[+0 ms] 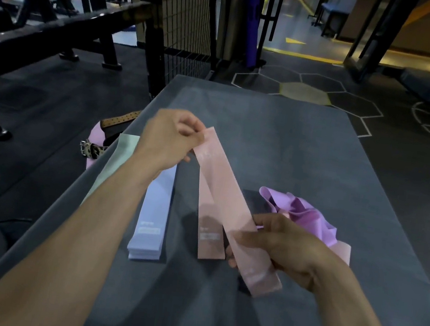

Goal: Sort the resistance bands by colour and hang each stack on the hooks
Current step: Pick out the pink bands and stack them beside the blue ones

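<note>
A pink resistance band (pixel 226 203) stretched between both hands above the grey mat (pixel 306 153), the left hand (pixel 168 139) pinching its far end, the right hand (pixel 283 248) gripping its near end. Beneath lay a pink stack (pixel 209 241), beside it a pale blue stack (pixel 150 225) and a mint band (pixel 117 160); crumpled purple bands (pixel 309 213) sat just right.

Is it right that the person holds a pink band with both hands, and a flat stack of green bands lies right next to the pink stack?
Not quite. Both the left hand and right hand do hold the pink band, but the flat stack right next to the pink stack is pale blue, not green. The head view shows it; the green band lies farther left, at the table edge.
</note>
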### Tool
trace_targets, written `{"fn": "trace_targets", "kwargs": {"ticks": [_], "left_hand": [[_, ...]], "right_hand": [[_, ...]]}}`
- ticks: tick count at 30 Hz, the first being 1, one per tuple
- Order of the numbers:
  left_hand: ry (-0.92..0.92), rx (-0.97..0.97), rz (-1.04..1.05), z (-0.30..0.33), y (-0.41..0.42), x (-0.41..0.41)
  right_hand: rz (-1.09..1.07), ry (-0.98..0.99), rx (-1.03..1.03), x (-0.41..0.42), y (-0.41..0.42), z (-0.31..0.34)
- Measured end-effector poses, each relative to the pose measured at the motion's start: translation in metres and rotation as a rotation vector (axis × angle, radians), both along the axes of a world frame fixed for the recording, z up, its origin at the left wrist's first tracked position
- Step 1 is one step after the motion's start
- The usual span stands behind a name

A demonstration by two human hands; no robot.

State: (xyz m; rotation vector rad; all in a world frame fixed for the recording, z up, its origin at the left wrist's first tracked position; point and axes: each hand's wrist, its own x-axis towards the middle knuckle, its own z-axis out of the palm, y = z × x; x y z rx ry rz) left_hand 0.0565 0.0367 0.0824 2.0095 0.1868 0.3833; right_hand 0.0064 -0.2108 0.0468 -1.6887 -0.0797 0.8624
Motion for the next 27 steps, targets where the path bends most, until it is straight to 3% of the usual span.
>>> {"fn": "trace_targets", "kwargs": {"ticks": [4, 7, 15, 20, 27], "left_hand": [[-0.126, 0.114, 0.112, 0.007, 0.007, 0.013], [-0.151, 0.295, 0.101, 0.01, 0.012, 0.033], [0.087, 0.608, -0.088, -0.013, 0.029, 0.096], [0.158, 0.659, -0.16, -0.038, 0.025, 0.122], [0.22, 0.654, -0.148, -0.07, 0.021, 0.145]], "right_hand": [[0.109, -0.086, -0.217, -0.002, 0.002, -0.003], [0.124, -0.055, -0.212, -0.006, 0.01, -0.003], [-0.03, -0.091, -0.187, -0.005, 0.027, -0.013], [-0.123, -0.073, -0.212, 0.003, 0.036, -0.022], [-0.038, -0.142, -0.313, 0.012, 0.044, -0.036]]}}
